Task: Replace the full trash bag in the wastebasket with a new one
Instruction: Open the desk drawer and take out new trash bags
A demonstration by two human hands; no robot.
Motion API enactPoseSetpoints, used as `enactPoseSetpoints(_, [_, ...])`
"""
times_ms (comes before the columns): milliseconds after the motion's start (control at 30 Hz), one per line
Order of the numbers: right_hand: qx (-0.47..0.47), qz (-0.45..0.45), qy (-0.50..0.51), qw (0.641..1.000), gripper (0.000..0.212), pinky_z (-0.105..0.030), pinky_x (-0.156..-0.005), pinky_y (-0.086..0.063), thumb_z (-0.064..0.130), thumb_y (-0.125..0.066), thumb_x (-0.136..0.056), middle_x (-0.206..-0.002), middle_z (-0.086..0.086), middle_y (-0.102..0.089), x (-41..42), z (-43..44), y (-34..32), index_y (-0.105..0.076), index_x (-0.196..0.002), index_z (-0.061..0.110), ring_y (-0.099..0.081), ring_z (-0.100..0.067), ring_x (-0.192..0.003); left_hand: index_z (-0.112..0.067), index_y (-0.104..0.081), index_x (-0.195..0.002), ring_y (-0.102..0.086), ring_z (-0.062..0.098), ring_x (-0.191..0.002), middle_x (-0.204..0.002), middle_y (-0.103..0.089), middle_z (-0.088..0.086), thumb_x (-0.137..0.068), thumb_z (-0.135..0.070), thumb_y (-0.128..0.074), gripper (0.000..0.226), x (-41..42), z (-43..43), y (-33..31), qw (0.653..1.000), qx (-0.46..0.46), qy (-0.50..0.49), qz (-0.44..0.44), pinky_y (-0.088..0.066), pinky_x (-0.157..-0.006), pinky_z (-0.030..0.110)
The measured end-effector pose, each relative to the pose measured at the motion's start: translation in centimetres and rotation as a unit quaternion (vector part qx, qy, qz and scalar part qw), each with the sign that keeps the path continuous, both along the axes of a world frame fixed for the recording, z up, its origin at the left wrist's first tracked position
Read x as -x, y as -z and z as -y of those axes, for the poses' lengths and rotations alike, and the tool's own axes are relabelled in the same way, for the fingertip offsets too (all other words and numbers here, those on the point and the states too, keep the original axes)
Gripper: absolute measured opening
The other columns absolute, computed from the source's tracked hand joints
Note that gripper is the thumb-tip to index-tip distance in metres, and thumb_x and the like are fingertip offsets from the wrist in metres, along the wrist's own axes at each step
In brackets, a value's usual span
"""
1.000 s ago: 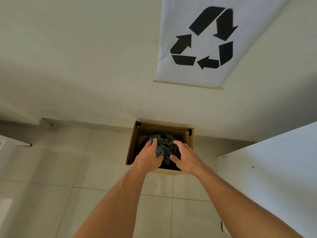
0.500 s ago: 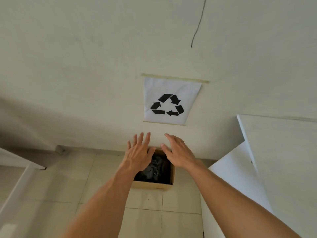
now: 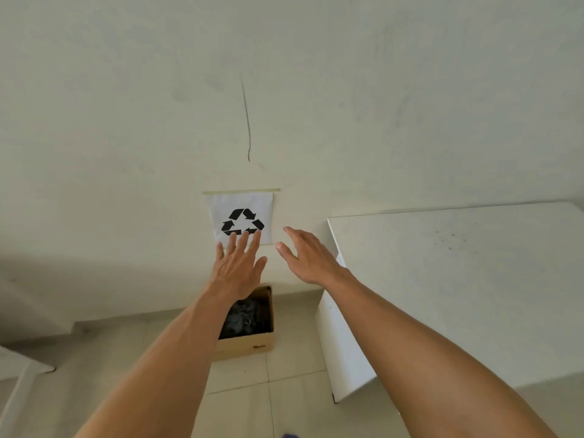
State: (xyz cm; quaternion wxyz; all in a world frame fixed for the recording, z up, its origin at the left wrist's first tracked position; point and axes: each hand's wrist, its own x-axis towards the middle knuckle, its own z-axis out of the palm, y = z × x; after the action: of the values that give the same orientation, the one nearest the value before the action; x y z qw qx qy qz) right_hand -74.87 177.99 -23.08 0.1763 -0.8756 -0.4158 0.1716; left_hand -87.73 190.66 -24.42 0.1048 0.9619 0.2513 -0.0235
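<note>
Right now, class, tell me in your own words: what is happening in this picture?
A person stands over a brown cardboard box serving as a wastebasket, with a crumpled dark grey trash bag inside it. The left hand and right hand are both open, raised towards the pale wall above the box and holding nothing. The bag has not yet been taken out.

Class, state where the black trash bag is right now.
In the head view, the black trash bag sits inside the cardboard box on the tiled floor by the wall, below the recycling sign and left of the white table.
</note>
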Motion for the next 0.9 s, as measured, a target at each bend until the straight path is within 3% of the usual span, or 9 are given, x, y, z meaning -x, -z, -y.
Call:
enactPoseSetpoints(400, [-0.026, -0.027, 0.169, 0.985, 0.066, -0.052, -0.122, -0.021, 0.061, -0.027, -0.103, -0.166, -0.003, -0.025, 2.0, 18.8, -3.2, -0.021, -0.16, 0.027, -0.019, -0.025, -0.154, -0.022, 0.003, -0.157, -0.003, 0.032, -0.151, -0.164, -0.007, 0.007, -0.103, -0.05, -0.021, 0.066, -2.8, 13.0, -5.4, 0.992, 0.011, 0.122, -0.008, -0.007, -0.12, 0.055])
enactPoseSetpoints(900, [-0.034, -0.027, 0.407, 0.913, 0.061, -0.048, -0.121, -0.024, 0.057, -0.029, -0.105, -0.162, -0.003, -0.033, -0.7, 51.8, -2.6, -0.025, -0.158, 0.027, -0.025, -0.025, -0.151, -0.022, 0.0, -0.157, -0.002, 0.032, -0.151, -0.165, -0.006, 0.008, -0.103, -0.051, -0.018, 0.064, -14.7, 44.1, -4.8, 0.94, 0.004, 0.338, -0.049, -0.006, -0.12, 0.054])
